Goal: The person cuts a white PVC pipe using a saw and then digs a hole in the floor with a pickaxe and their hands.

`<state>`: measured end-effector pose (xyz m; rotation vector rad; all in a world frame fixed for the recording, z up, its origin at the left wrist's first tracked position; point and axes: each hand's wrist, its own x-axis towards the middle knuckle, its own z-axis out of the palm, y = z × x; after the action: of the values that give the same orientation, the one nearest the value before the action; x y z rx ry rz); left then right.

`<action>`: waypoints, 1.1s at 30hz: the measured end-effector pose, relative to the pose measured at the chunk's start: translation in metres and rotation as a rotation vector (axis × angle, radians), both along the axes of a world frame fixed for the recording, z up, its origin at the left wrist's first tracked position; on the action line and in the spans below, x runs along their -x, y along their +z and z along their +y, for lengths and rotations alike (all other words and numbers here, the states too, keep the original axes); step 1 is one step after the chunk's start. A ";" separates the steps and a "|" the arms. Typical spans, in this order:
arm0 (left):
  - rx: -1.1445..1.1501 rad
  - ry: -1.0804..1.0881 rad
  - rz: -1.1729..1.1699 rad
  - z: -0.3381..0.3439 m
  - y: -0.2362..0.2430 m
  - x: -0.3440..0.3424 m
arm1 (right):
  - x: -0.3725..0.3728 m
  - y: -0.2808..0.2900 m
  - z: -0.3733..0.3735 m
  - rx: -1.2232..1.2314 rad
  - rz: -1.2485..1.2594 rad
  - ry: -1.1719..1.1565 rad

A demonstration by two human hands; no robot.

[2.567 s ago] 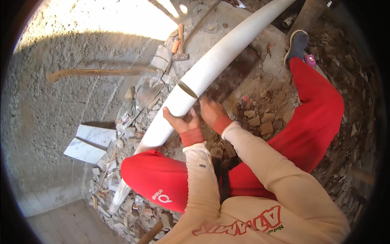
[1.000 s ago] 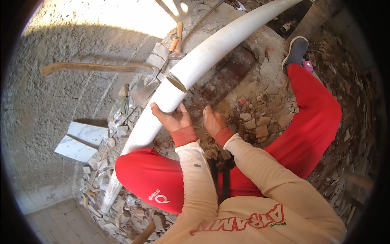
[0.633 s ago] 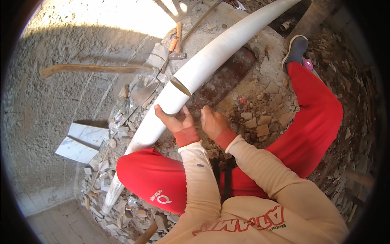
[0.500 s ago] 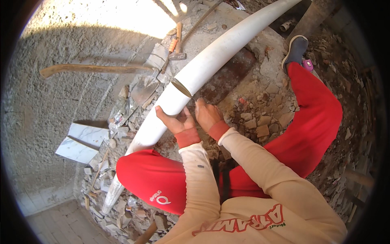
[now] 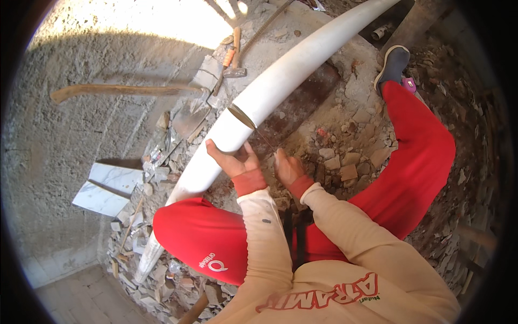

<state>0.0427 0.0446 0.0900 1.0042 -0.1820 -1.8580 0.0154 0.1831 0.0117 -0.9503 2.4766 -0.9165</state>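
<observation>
A long white plastic pipe point(image 5: 302, 62) runs from the upper right down to the left, past my bent left knee. Partway along it, a dark open cut point(image 5: 241, 115) goes across most of its width. My left hand point(image 5: 237, 162) is closed on the pipe just below the cut, thumb on top and fingers at the near side. Pinched in my right hand point(image 5: 290, 168) is a thin saw blade point(image 5: 266, 140), which reaches up to the near end of the cut. Its far end is hidden at the pipe.
A wooden-handled digging tool point(image 5: 129, 90) lies left of the pipe. Beyond are a hammer point(image 5: 235, 72) and an orange-handled tool point(image 5: 229, 58). Marbled tile pieces point(image 5: 110, 186) lie near rubble point(image 5: 349, 162). A pink object point(image 5: 408, 85) sits by my right shoe point(image 5: 393, 65).
My right hand has drawn back from the pipe, toward me and to the right, and more of the blade shows. My left hand stays on the pipe.
</observation>
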 end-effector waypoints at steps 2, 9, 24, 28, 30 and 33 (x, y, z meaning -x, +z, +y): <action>0.029 -0.009 0.007 -0.003 0.004 0.002 | 0.005 0.007 -0.008 0.047 0.009 -0.011; 0.117 -0.027 0.094 -0.007 0.020 0.005 | 0.010 0.028 -0.015 0.107 -0.003 -0.024; -0.006 -0.039 0.040 -0.004 0.001 0.000 | 0.008 0.067 0.011 0.158 0.059 -0.038; -0.053 -0.003 -0.001 -0.002 -0.003 -0.003 | 0.004 0.069 0.008 0.027 0.075 0.000; -0.047 -0.011 0.005 0.001 -0.007 0.000 | 0.005 0.070 -0.001 -0.016 0.093 -0.013; 0.013 -0.042 0.058 -0.006 -0.006 0.001 | 0.011 0.063 -0.019 -0.017 0.144 -0.038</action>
<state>0.0422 0.0382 0.0836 0.9428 -0.1820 -1.9192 0.0045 0.1637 0.0747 -0.9987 2.6266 -0.8652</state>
